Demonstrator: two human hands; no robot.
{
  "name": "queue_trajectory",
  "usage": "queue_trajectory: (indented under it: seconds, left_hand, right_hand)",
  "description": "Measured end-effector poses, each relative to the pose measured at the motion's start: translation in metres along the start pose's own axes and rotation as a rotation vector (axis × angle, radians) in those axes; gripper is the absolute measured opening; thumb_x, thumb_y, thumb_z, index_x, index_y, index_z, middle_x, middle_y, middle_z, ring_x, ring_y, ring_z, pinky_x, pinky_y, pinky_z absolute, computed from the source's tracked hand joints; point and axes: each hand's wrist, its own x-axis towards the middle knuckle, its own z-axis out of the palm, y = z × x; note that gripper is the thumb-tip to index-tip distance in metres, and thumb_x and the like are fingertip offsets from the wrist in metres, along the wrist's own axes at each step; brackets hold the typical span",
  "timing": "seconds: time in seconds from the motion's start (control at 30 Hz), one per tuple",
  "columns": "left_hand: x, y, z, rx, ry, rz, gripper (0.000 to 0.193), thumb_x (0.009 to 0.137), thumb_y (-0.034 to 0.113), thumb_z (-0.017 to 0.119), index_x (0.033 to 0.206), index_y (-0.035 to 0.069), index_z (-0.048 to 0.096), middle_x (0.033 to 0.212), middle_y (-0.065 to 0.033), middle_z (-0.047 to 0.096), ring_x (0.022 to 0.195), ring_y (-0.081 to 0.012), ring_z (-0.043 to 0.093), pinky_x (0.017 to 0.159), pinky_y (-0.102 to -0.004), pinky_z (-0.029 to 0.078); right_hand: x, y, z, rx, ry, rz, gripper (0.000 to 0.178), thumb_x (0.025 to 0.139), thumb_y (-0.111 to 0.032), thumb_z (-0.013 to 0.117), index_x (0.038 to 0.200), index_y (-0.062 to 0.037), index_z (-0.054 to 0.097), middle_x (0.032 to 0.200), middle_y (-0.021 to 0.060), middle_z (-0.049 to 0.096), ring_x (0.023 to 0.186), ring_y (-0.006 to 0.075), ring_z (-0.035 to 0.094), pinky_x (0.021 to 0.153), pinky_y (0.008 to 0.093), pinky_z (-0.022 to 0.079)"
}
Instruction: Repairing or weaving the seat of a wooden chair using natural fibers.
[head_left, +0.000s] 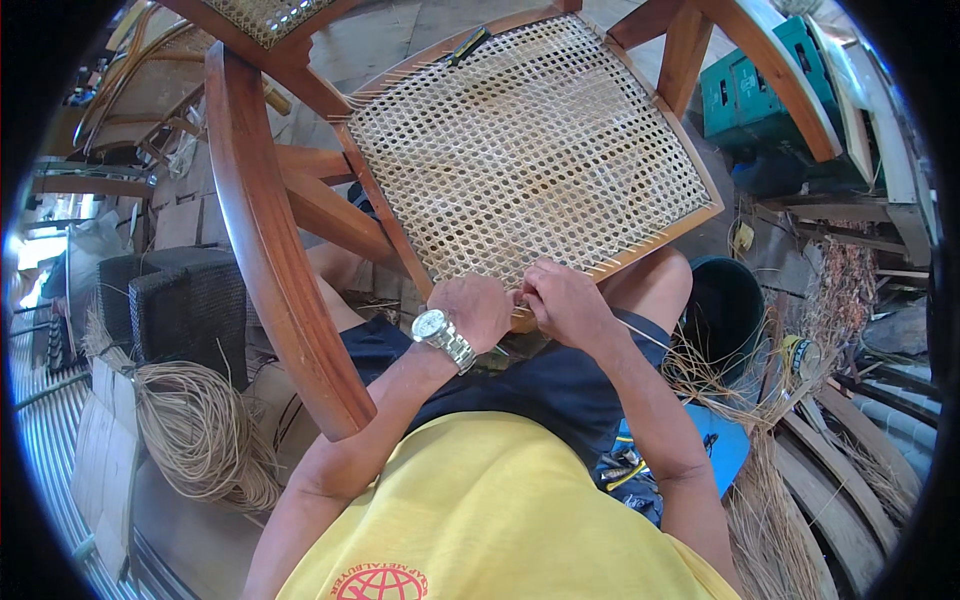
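A wooden chair frame with a woven cane seat [530,150] lies tilted in front of me, its near edge over my lap. My left hand [472,308], with a metal watch [443,338] on the wrist, is closed at the near rail; its fingertips are mostly hidden. Beside it, almost touching, my right hand [563,303] pinches at the seat's near edge. A thin pale cane strand [640,334] trails out to the right from under the right hand. Short strand ends stick out along the seat's rails.
A black and yellow hand tool [468,46] rests on the seat's far left edge. The curved wooden arm [270,230] rises close by my left forearm. Coiled cane [205,430] lies left; a dark bucket [724,310], loose strands and a green crate [765,85] are right.
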Motion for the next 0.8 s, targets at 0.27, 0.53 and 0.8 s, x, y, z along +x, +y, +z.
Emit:
queue_trajectory:
  seconds: [0.27,0.53,0.8]
  left_hand:
    - [0.011,-0.005,0.002,-0.019,0.042,-0.012,0.022,0.085,0.025,0.068,0.08,0.006,0.076,0.081,-0.0198,0.073,0.08,-0.0341,0.074,0.071,-0.0438,0.058]
    - [-0.015,-0.049,-0.005,-0.059,0.14,0.144,0.032,0.088,0.038,0.063,0.079,0.008,0.068,0.076,-0.0127,0.068,0.077,-0.0338,0.069,0.067,-0.0481,0.053]
    - [-0.077,-0.081,-0.06,-0.072,0.277,0.195,0.029,0.093,0.03,0.065,0.079,0.005,0.064,0.074,-0.0101,0.064,0.071,-0.0317,0.063,0.067,-0.0427,0.046]
  right_hand:
    - [-0.007,0.001,-0.008,-0.017,-0.023,0.149,0.016,0.088,-0.016,0.063,0.093,-0.0012,0.066,0.094,0.0148,0.064,0.092,0.0354,0.064,0.083,0.0462,0.052]
    - [-0.027,0.005,-0.023,0.128,0.006,0.337,0.02,0.09,-0.023,0.064,0.095,-0.004,0.068,0.092,0.0154,0.066,0.092,0.0348,0.064,0.081,0.0448,0.051]
    - [0.009,-0.041,0.02,0.17,0.39,-0.092,0.017,0.092,-0.019,0.065,0.098,-0.0037,0.069,0.095,0.0131,0.066,0.087,0.0329,0.064,0.079,0.0437,0.051]
